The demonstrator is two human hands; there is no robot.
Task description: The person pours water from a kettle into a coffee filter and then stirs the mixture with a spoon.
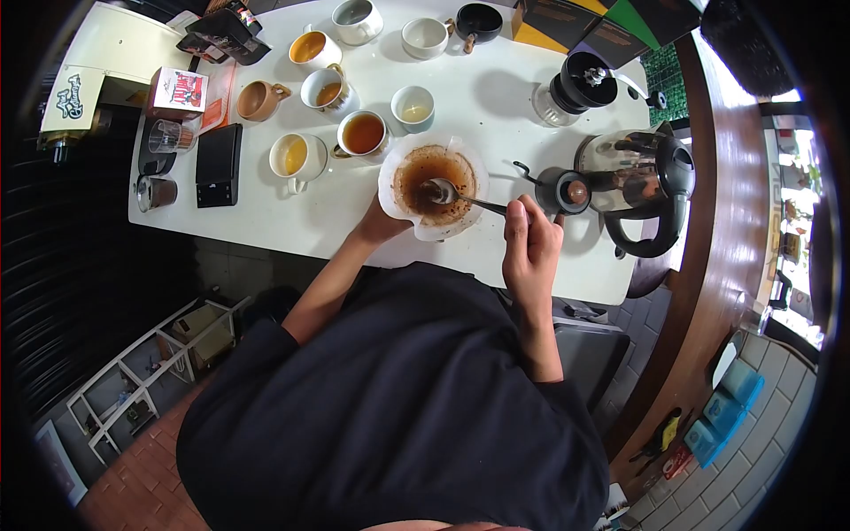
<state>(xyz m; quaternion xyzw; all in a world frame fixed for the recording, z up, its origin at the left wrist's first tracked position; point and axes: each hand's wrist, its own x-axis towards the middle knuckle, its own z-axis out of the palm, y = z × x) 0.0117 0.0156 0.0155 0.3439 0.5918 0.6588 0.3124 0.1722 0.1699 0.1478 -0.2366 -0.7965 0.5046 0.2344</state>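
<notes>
A white paper coffee filter [479, 168] holds brown liquid and wet coffee grounds. My left hand [384, 221] is at its lower left side, seemingly gripping it. The fingers and whatever supports the paper underneath are hidden. Closed around the handle of a metal spoon [467, 201], my right hand [532, 243] keeps the bowl of the spoon down in the wet coffee. Just past the right hand stands a small dark pot-like vessel [551, 191] with a round brown knob. Close to the filter are a cup of amber liquid [363, 133] and a pale cup [413, 108].
Several more cups, one a white mug [297, 159], stand on the white table [248, 226]. A black scale [218, 166] lies left. To the right are a hand grinder [580, 87] and a glass jug [642, 168] with a black handle. Boxes [584, 31] stand behind.
</notes>
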